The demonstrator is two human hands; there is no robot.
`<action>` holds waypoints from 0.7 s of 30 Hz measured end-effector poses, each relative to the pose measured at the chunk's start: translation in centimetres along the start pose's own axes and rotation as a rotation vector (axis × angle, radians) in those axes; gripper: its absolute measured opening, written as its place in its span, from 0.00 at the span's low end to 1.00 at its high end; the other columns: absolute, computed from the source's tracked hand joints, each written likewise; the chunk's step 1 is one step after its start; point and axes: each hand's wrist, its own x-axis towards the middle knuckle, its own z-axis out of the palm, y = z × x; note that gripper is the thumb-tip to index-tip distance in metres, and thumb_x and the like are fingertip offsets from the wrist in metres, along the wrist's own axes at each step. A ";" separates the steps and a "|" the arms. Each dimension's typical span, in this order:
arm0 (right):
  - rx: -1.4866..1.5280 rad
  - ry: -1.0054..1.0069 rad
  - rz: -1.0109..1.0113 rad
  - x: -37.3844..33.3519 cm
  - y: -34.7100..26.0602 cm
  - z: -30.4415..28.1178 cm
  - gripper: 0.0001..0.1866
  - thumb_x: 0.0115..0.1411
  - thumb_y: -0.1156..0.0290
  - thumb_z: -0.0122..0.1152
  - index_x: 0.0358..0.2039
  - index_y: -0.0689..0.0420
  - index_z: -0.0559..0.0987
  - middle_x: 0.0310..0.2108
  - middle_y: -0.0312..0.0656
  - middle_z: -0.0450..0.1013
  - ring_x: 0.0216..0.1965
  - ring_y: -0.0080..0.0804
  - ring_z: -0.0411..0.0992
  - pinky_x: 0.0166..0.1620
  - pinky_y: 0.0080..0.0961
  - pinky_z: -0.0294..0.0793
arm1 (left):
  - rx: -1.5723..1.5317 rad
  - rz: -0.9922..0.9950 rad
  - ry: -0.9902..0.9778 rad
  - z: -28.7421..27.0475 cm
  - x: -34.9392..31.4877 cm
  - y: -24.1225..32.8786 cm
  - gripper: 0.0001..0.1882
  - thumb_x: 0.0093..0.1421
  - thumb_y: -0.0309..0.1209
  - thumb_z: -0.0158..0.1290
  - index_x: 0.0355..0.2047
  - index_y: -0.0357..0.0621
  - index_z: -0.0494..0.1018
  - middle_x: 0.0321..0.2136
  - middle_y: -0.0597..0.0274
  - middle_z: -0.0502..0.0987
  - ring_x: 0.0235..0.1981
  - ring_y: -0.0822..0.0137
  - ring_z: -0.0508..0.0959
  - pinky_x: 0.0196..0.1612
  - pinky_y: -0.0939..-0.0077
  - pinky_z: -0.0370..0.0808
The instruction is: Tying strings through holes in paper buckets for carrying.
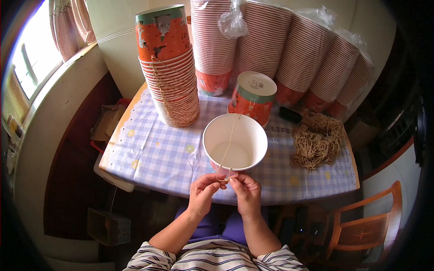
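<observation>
A large paper bucket point(257, 143), white inside, stands upright on the table right in front of me. A thin tan string point(231, 140) spans its opening from the far rim to the near rim. At the near rim my left hand point(201, 195) pinches the string between thumb and fingers. Close beside it, my right hand point(246, 193) has its fingertips closed on the string by the rim. A small loop shows between the hands; whether it is knotted is too small to tell. Behind stands an upside-down orange and green bucket point(252, 100).
A tall stack of nested buckets point(169, 86) with strings hanging down its side stands at the left. Several plastic-wrapped stacks point(262, 40) line the back. A heap of tan strings point(318, 140) lies at the right, next to a black object point(290, 114). A wooden chair point(366, 226) stands lower right.
</observation>
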 end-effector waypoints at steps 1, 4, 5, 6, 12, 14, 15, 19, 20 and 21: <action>-0.024 -0.002 -0.008 0.0 0.0 -0.1 0.03 0.58 0.75 0.60 0.31 0.61 0.78 0.26 0.31 0.73 0.26 0.12 0.66 0.32 0.11 0.66 | 0.000 0.000 0.001 0.3 0.0 0.2 0.11 0.57 0.20 0.52 0.41 0.31 0.73 0.34 0.54 0.78 0.35 0.69 0.77 0.41 0.78 0.73; -0.104 -0.002 -0.048 0.0 0.0 0.0 0.03 0.58 0.75 0.60 0.30 0.60 0.78 0.25 0.29 0.72 0.24 0.11 0.64 0.28 0.11 0.63 | 0.157 -0.024 0.038 1.4 0.2 0.9 0.11 0.57 0.21 0.55 0.41 0.32 0.74 0.33 0.58 0.79 0.34 0.73 0.77 0.40 0.81 0.73; -0.104 -0.001 -0.048 0.1 0.2 -0.2 0.03 0.58 0.75 0.60 0.30 0.60 0.78 0.25 0.29 0.72 0.24 0.11 0.64 0.28 0.11 0.63 | 0.288 0.022 0.022 1.6 0.3 1.0 0.10 0.56 0.22 0.56 0.39 0.33 0.74 0.32 0.60 0.79 0.33 0.75 0.76 0.39 0.81 0.73; -0.150 0.000 -0.083 0.1 0.4 -0.4 0.03 0.57 0.75 0.60 0.30 0.60 0.78 0.25 0.29 0.72 0.23 0.11 0.63 0.27 0.11 0.63 | 0.418 0.069 0.005 1.7 0.4 1.0 0.09 0.56 0.23 0.57 0.38 0.34 0.75 0.30 0.62 0.79 0.32 0.77 0.76 0.38 0.82 0.73; -0.186 -0.006 -0.128 0.1 0.6 -0.3 0.02 0.57 0.75 0.60 0.30 0.60 0.77 0.25 0.28 0.71 0.22 0.10 0.62 0.26 0.11 0.62 | 0.637 0.171 0.085 1.0 0.3 0.5 0.04 0.54 0.23 0.57 0.30 0.35 0.76 0.25 0.63 0.79 0.28 0.77 0.76 0.33 0.82 0.73; -0.197 -0.011 -0.131 0.1 0.5 -0.3 0.02 0.57 0.75 0.60 0.29 0.60 0.77 0.26 0.28 0.71 0.22 0.10 0.61 0.26 0.11 0.62 | 0.664 0.172 0.094 0.8 0.4 0.5 0.04 0.53 0.23 0.57 0.30 0.35 0.76 0.24 0.63 0.79 0.27 0.77 0.76 0.33 0.82 0.73; -0.189 -0.014 -0.105 0.0 0.4 -0.3 0.02 0.57 0.76 0.60 0.30 0.61 0.77 0.28 0.29 0.72 0.26 0.12 0.64 0.32 0.12 0.64 | 0.691 0.172 0.102 0.7 0.4 0.5 0.04 0.53 0.23 0.57 0.29 0.34 0.76 0.24 0.63 0.79 0.27 0.77 0.76 0.32 0.82 0.73; -0.183 -0.011 -0.066 0.0 0.1 -0.1 0.02 0.57 0.77 0.59 0.31 0.62 0.77 0.30 0.30 0.73 0.31 0.14 0.66 0.37 0.14 0.66 | 0.676 0.157 0.110 0.8 0.3 0.7 0.04 0.53 0.23 0.56 0.29 0.34 0.76 0.23 0.63 0.78 0.27 0.77 0.76 0.32 0.82 0.72; -0.183 -0.010 -0.066 0.0 0.1 0.0 0.02 0.57 0.77 0.59 0.31 0.62 0.77 0.30 0.30 0.73 0.31 0.14 0.66 0.37 0.14 0.66 | 0.631 0.122 0.115 0.8 0.2 0.7 0.04 0.53 0.23 0.56 0.29 0.34 0.76 0.23 0.64 0.78 0.27 0.77 0.76 0.32 0.82 0.72; -0.191 -0.006 -0.097 0.1 0.2 0.0 0.02 0.57 0.76 0.59 0.30 0.61 0.77 0.29 0.30 0.72 0.27 0.12 0.64 0.32 0.12 0.64 | 0.585 0.087 0.121 0.8 0.2 0.7 0.04 0.53 0.23 0.56 0.29 0.34 0.76 0.23 0.64 0.78 0.27 0.77 0.75 0.32 0.82 0.72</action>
